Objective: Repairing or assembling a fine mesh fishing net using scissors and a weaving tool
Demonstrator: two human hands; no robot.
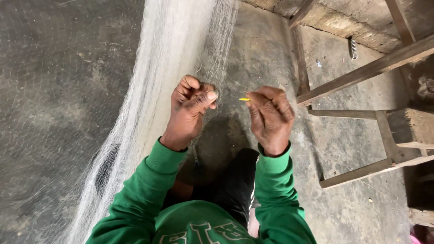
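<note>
Left hand (190,106) is what I'm looking at first: it's curled into a tight fist around a pinch of the fishing net (158,77), thumb pressed down on top of the bunched mesh right near the index knuckle. So that one's clenched on the net for sure. From my feed the net looks like a pale, whitish, very fine mesh that comes down from the top of the view, runs past the left hand and spreads out over the floor toward the lower left.

Right hand (270,116) sits just beside the left one, apart from it by a small gap. Its fingers are folded in and it's gripping a small yellow needle (244,99); only the yellow tip pokes out toward the left hand, the rest is hidden in the fist. I think I can make out a thin thread (235,83) running from the net toward that tip, but it's so fine I can't say for certain where it ends.

Both arms are in green sleeves (135,199), and there's a dark trouser leg below, between the wrists. Everything's over a rough grey concrete floor (58,90). Off to the right stands a wooden frame (361,72) of bare planks, and near the wall behind it lies a little metal spring (353,48).
</note>
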